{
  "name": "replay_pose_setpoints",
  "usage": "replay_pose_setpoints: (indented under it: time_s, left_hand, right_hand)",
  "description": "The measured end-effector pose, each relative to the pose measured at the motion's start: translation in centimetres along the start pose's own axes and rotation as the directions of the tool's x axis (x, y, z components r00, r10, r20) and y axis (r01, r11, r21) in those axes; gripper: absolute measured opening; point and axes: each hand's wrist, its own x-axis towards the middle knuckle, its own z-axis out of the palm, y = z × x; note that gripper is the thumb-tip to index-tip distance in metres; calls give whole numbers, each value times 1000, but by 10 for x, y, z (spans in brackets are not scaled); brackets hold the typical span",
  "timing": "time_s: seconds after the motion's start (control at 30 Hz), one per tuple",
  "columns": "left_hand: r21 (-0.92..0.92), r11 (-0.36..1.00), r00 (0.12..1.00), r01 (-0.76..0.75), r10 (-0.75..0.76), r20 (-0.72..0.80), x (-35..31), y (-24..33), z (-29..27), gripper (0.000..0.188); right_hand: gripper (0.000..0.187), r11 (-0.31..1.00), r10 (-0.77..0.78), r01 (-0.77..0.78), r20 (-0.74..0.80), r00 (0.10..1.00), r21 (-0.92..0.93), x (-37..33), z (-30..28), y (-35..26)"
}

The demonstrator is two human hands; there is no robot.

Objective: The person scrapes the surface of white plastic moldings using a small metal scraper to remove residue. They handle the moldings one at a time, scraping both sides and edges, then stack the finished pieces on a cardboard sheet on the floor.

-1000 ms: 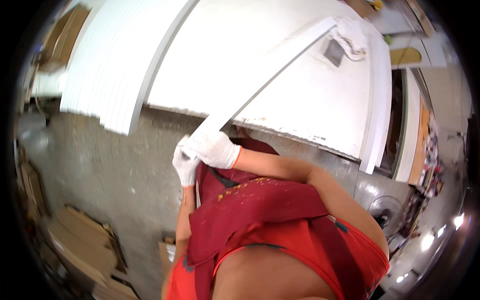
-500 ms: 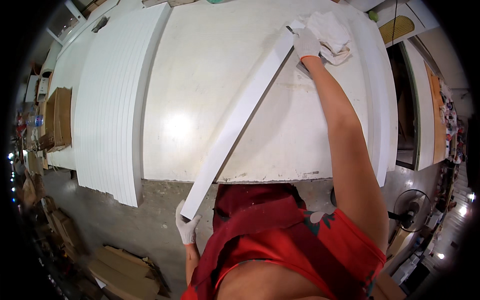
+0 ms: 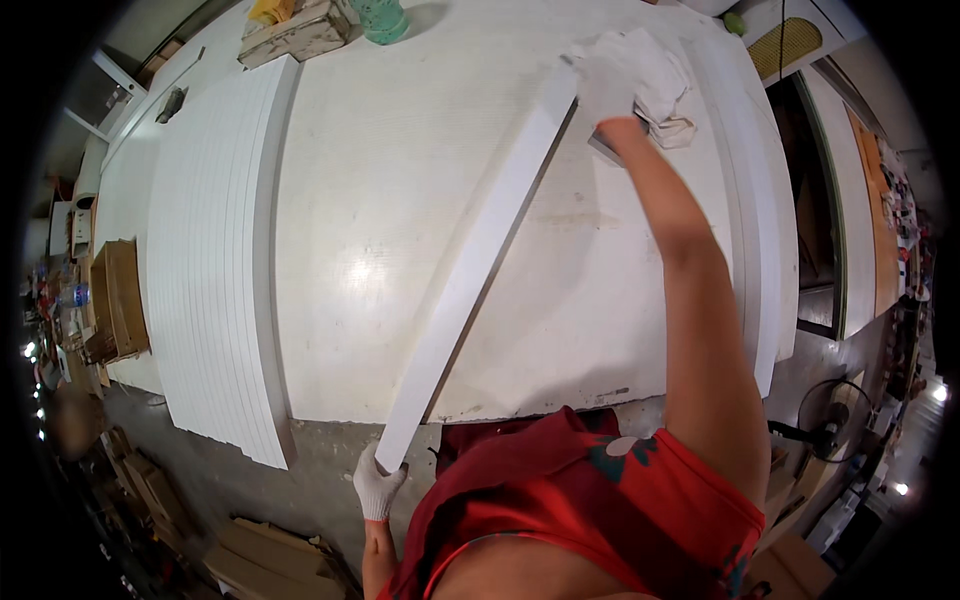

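Note:
A long white strip (image 3: 485,250) lies slantwise across the white table, its near end jutting past the front edge. My left hand (image 3: 378,488), in a white knitted glove, grips that near end with thumb and fingers on either side. At the strip's far end is my right hand (image 3: 606,92), gloved too; motion blurs its fingers, so what they hold is not visible. A crumpled white cloth (image 3: 655,85) lies right beside it. Under my right wrist, a flat grey piece (image 3: 604,148) shows in part.
Several white strips (image 3: 210,260) lie side by side on the table's left. More white lengths (image 3: 755,240) run along its right side. A worn block (image 3: 292,35) and a green container (image 3: 379,18) stand at the far edge. Cardboard (image 3: 275,560) and a fan (image 3: 830,425) are beyond the table.
The view has shifted, showing more of the table's far side. A small dark-tipped tool that showed at my right fingers is no longer visible. My left hand keeps its grip.

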Motion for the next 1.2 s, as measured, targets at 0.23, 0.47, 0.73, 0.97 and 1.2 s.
replay_pose_setpoints:
  time_s: [0.23,0.47,0.73,0.97,1.2]
  left_hand:
    - [59,998,998,-13,17,-67,-6,-10,5,52]
    - [104,995,999,-14,17,-29,-1,-2,0,54]
    - [43,999,999,16,-15,-41,-5,-1,2,55]
    - [56,997,996,-48,52,-75,-6,-4,0,58]
    - [-57,991,989,-122,117,-87,0,-15,13,59]
  right_hand:
    - [25,881,231,-88,-261,937,465,-1,10,1]
    - [17,973,-113,177,-367,923,147,-39,27,-24]
    - [35,450,-729,497,-17,685,742,-298,-113,-199]
    - [45,898,-396,374,54,916,233,-206,-102,-138]
    - [17,779,-467,315,167,868,542,-261,-105,-184]
